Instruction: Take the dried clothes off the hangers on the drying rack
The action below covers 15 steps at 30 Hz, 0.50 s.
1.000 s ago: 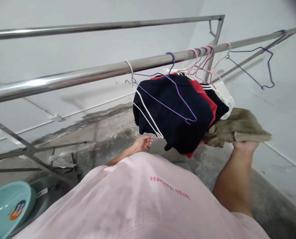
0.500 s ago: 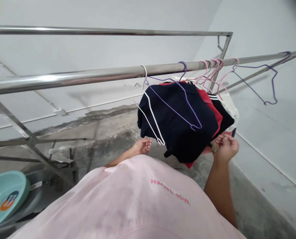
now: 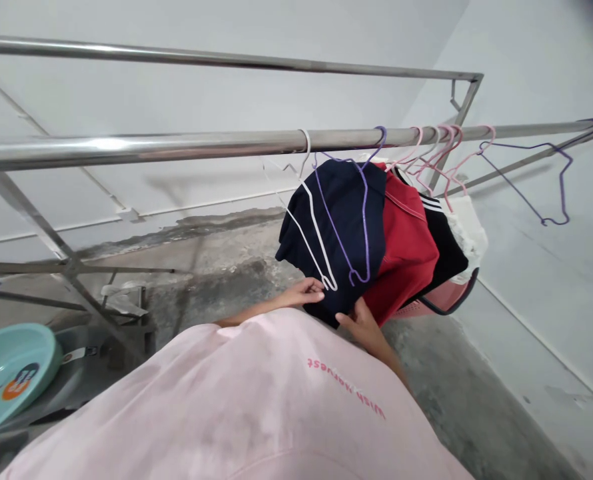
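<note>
A dark navy garment point(image 3: 334, 213) hangs in folds below the rail, behind a white hanger point(image 3: 315, 230) and a purple hanger point(image 3: 364, 220). My left hand point(image 3: 304, 291) has its fingers closed at the garment's lower left, close beside the lower end of the white hanger. Lower down and to the right, my right hand point(image 3: 366, 325) grips the garment's lower right edge, thumb in front and the other fingers partly hidden by cloth. Directly behind lies a red garment point(image 3: 409, 233), then a black garment with white stripes point(image 3: 446, 243) and a white lacy one point(image 3: 469, 227).
A metal rail point(image 3: 176, 148) crosses in front of me, with several pink hangers point(image 3: 446, 157) and another purple hanger point(image 3: 564, 180) on it. A pink basket point(image 3: 439, 300) with a dark handle is under the clothes. At the lower left is a turquoise basin point(image 3: 14, 373).
My right hand has moved left from beside the clothes to the navy garment's lower edge. The navy garment has been drawn left, baring more red cloth. My left hand has shifted slightly right.
</note>
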Available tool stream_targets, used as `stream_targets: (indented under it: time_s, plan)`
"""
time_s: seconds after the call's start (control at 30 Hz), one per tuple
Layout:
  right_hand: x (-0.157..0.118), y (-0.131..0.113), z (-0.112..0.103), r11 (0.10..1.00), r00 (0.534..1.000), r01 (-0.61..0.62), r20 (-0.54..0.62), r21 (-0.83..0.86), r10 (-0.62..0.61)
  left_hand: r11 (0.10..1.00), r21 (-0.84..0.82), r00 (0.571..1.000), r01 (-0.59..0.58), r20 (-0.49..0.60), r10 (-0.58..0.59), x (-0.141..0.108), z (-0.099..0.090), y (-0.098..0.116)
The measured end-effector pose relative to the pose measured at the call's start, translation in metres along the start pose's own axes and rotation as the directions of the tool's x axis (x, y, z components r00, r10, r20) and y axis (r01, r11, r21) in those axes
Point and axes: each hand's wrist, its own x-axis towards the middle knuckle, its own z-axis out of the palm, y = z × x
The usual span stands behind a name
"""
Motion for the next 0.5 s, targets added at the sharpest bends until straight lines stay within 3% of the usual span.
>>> stream_targets:
  time_s: [0.07,0.17,0.23,0.3,0.37,0.43,0.5]
  plan:
    - [0.001,-0.003,0.005,0.996,0.991,0.059,0.122,-0.059,-0.052,0.955,0.25,0.986,-0.16,0.079,0.144,-0.001,0.005,-0.002]
    - [0.005,-0.012,0.007,0.96,0.971,0.178,0.196,-0.218,-0.135,0.846,0.415,0.942,-0.336,0.156,0.298,-0.003,0.012,-0.003]
    - [0.009,-0.019,0.006,0.931,0.948,0.242,0.27,-0.273,-0.167,0.79,0.47,0.917,-0.392,0.139,0.373,-0.005,0.016,-0.001]
    - [0.015,-0.024,0.002,0.933,0.936,0.254,0.309,-0.256,-0.169,0.746,0.56,0.919,-0.36,0.072,0.389,-0.007,0.018,0.005]
    - [0.022,-0.026,-0.009,0.958,0.958,0.223,0.224,-0.179,-0.181,0.691,0.648,0.925,-0.321,0.058,0.375,-0.009,0.02,0.013]
    - [0.034,-0.027,-0.023,0.975,0.979,0.203,0.036,-0.092,-0.201,0.648,0.672,0.917,-0.359,0.126,0.377,-0.012,0.021,0.021]
    - [0.05,-0.03,-0.039,0.973,0.959,0.226,-0.167,-0.041,-0.229,0.653,0.634,0.9,-0.414,0.179,0.397,-0.013,0.023,0.025]
